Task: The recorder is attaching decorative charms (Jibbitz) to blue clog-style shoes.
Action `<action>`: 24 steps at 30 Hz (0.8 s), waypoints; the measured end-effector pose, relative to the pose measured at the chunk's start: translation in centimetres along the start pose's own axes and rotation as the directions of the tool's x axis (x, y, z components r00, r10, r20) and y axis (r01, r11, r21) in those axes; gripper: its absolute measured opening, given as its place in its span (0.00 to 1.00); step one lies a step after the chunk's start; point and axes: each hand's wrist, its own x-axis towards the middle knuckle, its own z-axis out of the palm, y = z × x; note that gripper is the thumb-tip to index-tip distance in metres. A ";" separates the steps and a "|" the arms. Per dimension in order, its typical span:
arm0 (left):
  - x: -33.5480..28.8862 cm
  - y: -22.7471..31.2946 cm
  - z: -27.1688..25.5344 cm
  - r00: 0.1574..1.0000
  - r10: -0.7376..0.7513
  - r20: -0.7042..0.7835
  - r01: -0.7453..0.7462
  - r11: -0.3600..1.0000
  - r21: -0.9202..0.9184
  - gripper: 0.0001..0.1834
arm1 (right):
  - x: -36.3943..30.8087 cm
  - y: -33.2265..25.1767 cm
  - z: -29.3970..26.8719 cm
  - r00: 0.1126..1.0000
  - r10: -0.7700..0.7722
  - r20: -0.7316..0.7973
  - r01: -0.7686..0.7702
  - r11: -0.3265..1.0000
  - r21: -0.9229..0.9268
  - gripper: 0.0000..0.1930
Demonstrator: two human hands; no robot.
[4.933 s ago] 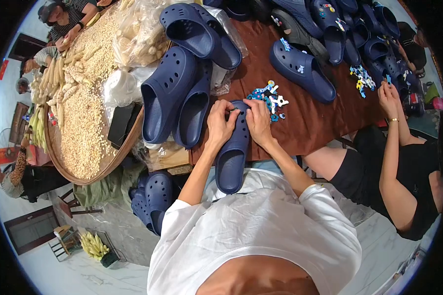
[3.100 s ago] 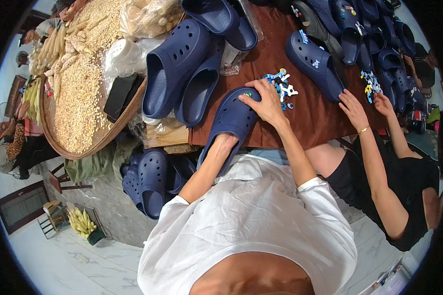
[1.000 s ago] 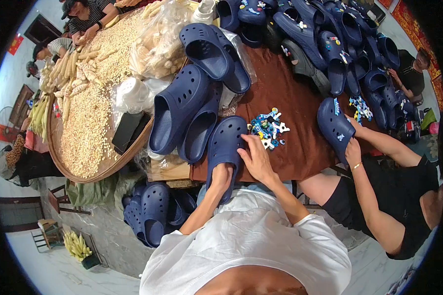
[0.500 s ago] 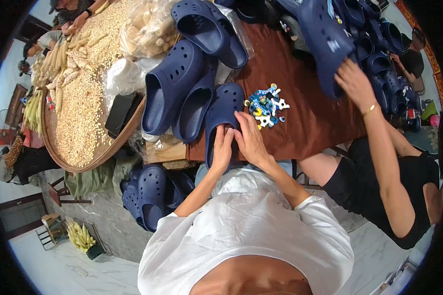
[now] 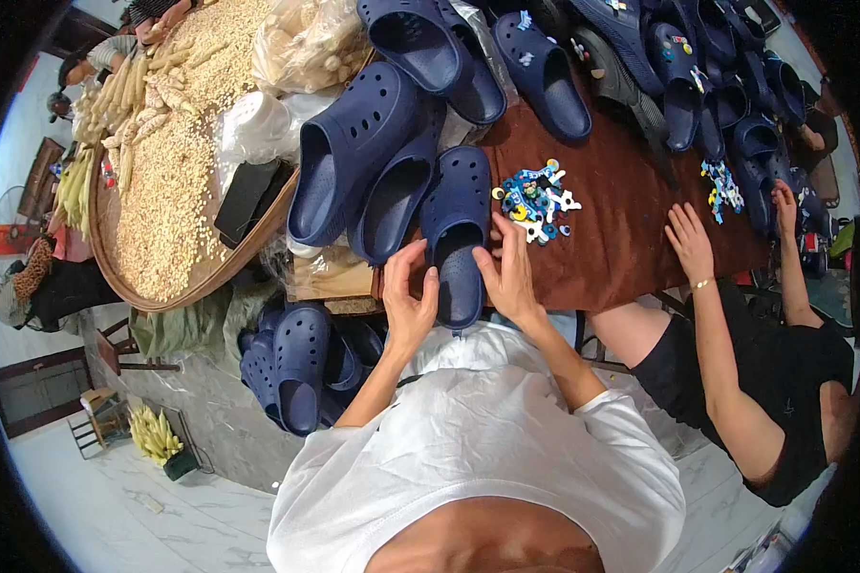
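A navy clog [image 5: 456, 196] with a plain, holed upper lies at the near edge of the table, its toe pointing away from me. Beside its left rim is my left hand [image 5: 410, 298], with thumb and fingers apart. My right hand [image 5: 513, 279] is at the clog's right side, its thumb against the rim and its fingers spread from the thumb. Neither hand is closed round anything. Just right of the toe sits a pile of small blue, white and yellow shoe charms [image 5: 537, 201].
More navy clogs [image 5: 354, 143] stand to the left, and decorated ones [image 5: 543, 76] at the back right. A co-worker's hand [image 5: 690, 241] rests on the brown cloth [image 5: 621, 220] near a second charm pile [image 5: 722, 189]. Far left is a round tray [image 5: 129, 298] of corn kernels.
Both my hands have drawn apart from the clog's opening to its two sides. The co-worker's clog has left their hand, which now lies on the cloth. The whole view has shifted slightly.
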 end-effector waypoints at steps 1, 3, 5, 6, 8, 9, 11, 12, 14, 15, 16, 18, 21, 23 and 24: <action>0.3 0.0 0.1 1.000 0.002 0.000 -0.002 1.000 -0.002 0.21 | -0.4 0.0 0.1 1.000 -0.002 -0.003 0.002 1.000 -0.021 0.33; 1.0 0.2 0.2 0.999 0.031 -0.008 -0.030 0.995 0.096 0.22 | -1.0 0.4 0.3 1.000 0.008 0.012 -0.008 0.999 -0.039 0.33; 1.2 -0.6 0.5 0.998 0.059 0.020 -0.061 0.989 0.135 0.23 | -1.2 0.7 0.6 0.999 0.028 0.038 -0.025 0.998 -0.059 0.32; 1.3 -1.0 0.7 0.995 0.086 0.049 -0.093 0.980 0.175 0.24 | -1.2 0.9 0.6 0.999 0.027 0.037 -0.025 0.998 -0.061 0.32; 1.5 -1.3 1.0 0.995 0.092 0.037 -0.096 0.982 0.160 0.23 | -1.2 0.5 0.4 0.997 0.064 0.050 -0.062 0.997 -0.050 0.31; 1.8 -1.5 0.9 0.996 0.074 0.041 -0.079 0.989 0.126 0.24 | -1.1 0.3 0.2 0.996 0.067 0.050 -0.065 0.997 -0.052 0.31; 2.3 -1.6 0.8 0.999 0.044 0.025 -0.046 0.996 0.077 0.23 | -0.8 0.0 -0.2 0.995 0.078 0.062 -0.082 0.994 0.070 0.26; 2.6 -1.6 0.6 0.995 0.099 0.015 -0.100 0.988 0.121 0.22 | -0.7 0.2 -0.3 0.995 0.081 0.062 -0.085 0.994 0.067 0.26; 2.7 -1.9 0.5 0.995 0.105 0.000 -0.104 0.988 0.111 0.22 | -0.3 0.9 -0.8 0.999 0.035 0.002 -0.035 0.999 0.010 0.18; 2.6 -2.0 0.7 0.995 0.103 0.002 -0.102 0.989 0.108 0.22 | 0.0 1.3 -1.1 1.000 0.011 -0.026 -0.012 1.000 -0.020 0.14; 2.4 -1.7 0.8 0.991 0.125 -0.045 -0.117 0.983 0.141 0.22 | 0.1 1.5 -1.5 0.999 0.018 -0.027 -0.019 1.000 -0.023 0.14; 1.8 -1.2 1.0 0.986 0.142 -0.085 -0.126 0.977 0.171 0.22 | 0.7 2.2 -2.1 0.997 0.012 -0.080 -0.024 0.989 -0.148 0.12; 0.8 -0.2 1.5 0.930 0.348 -0.116 -0.301 0.905 0.302 0.20 | 1.9 3.2 -3.1 0.990 -0.047 -0.135 0.006 0.958 -0.288 0.12; -0.2 0.2 2.0 0.947 0.315 -0.062 -0.294 0.929 0.227 0.19 | 3.3 3.9 -3.7 0.984 -0.099 -0.147 0.035 0.922 -0.385 0.13; -0.5 0.3 2.5 0.956 0.290 -0.038 -0.280 0.944 0.173 0.19 | 4.0 4.1 -3.9 0.979 -0.136 -0.154 0.064 0.914 -0.401 0.14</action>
